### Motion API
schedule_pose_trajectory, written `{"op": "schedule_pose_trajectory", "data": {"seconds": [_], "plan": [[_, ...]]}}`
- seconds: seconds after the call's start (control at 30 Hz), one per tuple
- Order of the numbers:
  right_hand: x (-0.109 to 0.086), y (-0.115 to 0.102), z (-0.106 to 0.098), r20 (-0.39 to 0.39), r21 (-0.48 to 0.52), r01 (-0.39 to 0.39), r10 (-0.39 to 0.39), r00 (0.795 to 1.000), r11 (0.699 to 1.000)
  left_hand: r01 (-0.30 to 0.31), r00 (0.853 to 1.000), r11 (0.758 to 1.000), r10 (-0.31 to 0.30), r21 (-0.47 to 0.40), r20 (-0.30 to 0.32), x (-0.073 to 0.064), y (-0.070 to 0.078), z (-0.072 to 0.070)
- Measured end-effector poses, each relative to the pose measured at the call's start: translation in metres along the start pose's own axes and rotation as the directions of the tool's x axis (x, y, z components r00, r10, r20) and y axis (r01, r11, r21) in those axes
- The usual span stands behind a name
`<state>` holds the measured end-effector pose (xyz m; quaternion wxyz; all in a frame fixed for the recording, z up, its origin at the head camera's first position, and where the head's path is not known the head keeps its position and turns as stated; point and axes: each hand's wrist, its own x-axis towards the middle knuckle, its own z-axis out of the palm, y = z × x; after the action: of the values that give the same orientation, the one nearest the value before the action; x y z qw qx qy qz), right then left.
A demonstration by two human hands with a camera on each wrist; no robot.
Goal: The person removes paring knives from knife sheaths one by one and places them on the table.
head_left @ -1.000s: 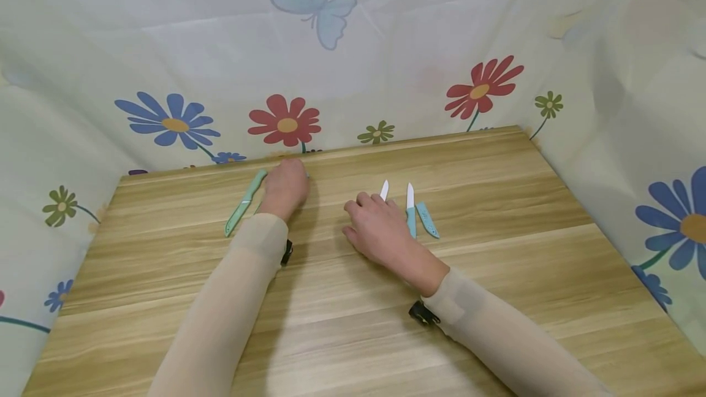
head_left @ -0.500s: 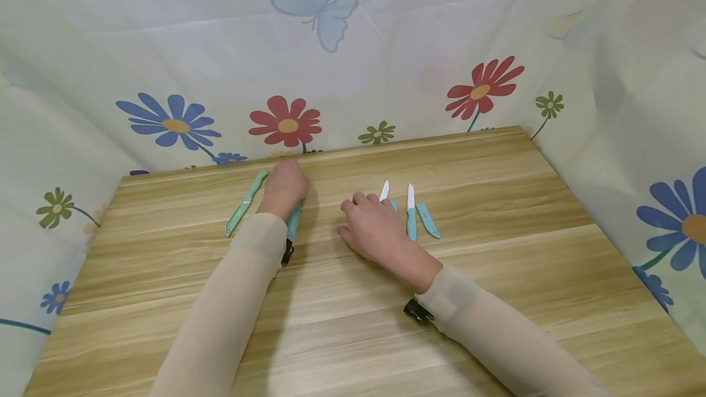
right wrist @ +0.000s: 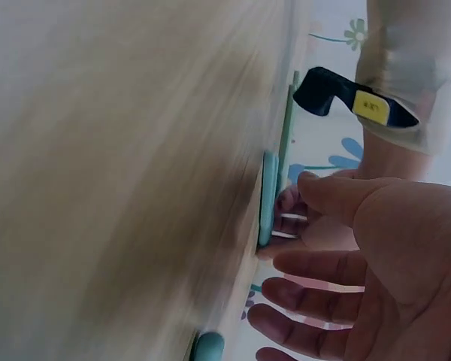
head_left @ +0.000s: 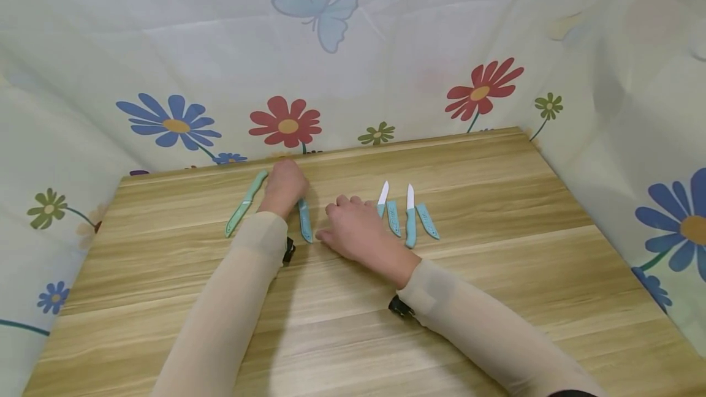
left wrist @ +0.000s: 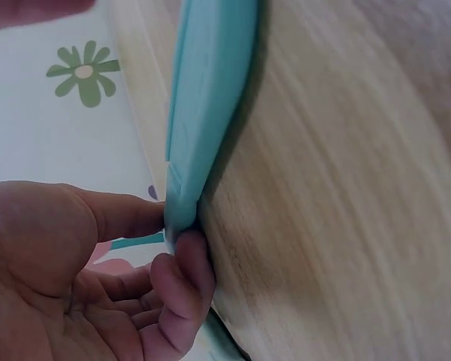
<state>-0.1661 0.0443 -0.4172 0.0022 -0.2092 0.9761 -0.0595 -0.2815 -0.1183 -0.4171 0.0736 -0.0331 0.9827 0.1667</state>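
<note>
My left hand (head_left: 284,187) is at the back left of the table, pinching a sheathed blue paring knife (head_left: 305,220) between thumb and fingers. In the left wrist view the knife (left wrist: 210,90) lies low along the wood, gripped near one end. Its far part is hidden under the hand in the head view. My right hand (head_left: 358,231) holds nothing; its fingers are spread and relaxed in the right wrist view. It hovers over the table, left of a white-bladed paring knife (head_left: 383,200), whose blue handle it partly covers. A blue sheath (head_left: 393,219) lies beside that knife.
A second white-bladed knife (head_left: 410,225) and another blue sheath (head_left: 427,221) lie to the right. A sheathed green knife (head_left: 245,204) lies left of my left hand. The wooden table (head_left: 496,299) meets a flowered curtain (head_left: 353,78) at its back edge.
The near end of the sheathed blue knife has come into view and swung right under my left hand. My right hand has moved left, uncovering more of the blue knives and a sheath.
</note>
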Motion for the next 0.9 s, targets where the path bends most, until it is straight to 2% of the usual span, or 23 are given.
{"op": "schedule_pose_trajectory", "data": {"seconds": [0.13,0.27,0.5,0.77,0.9], "plan": [[0.007,-0.01,0.004,0.049,0.002,-0.034,0.034,0.998,0.999,-0.012,1.0,0.999,0.012,0.037,0.002,0.001,0.001,0.0],[0.014,-0.019,0.009,0.078,-0.015,-0.058,0.059,0.995,0.998,-0.01,1.0,0.999,0.01,0.038,0.012,-0.001,0.002,-0.002],[0.02,-0.025,0.012,0.07,-0.045,-0.019,0.022,0.997,0.999,-0.011,1.0,0.998,0.009,0.068,0.027,-0.003,0.005,-0.005],[0.021,-0.024,0.013,0.057,-0.049,-0.014,0.017,0.998,0.999,0.03,0.999,0.999,-0.031,0.036,0.029,-0.004,0.006,-0.004],[0.022,-0.024,0.014,0.063,-0.04,-0.018,0.02,0.998,0.999,0.032,0.999,0.999,-0.033,0.025,0.022,-0.003,0.005,-0.003]]}}
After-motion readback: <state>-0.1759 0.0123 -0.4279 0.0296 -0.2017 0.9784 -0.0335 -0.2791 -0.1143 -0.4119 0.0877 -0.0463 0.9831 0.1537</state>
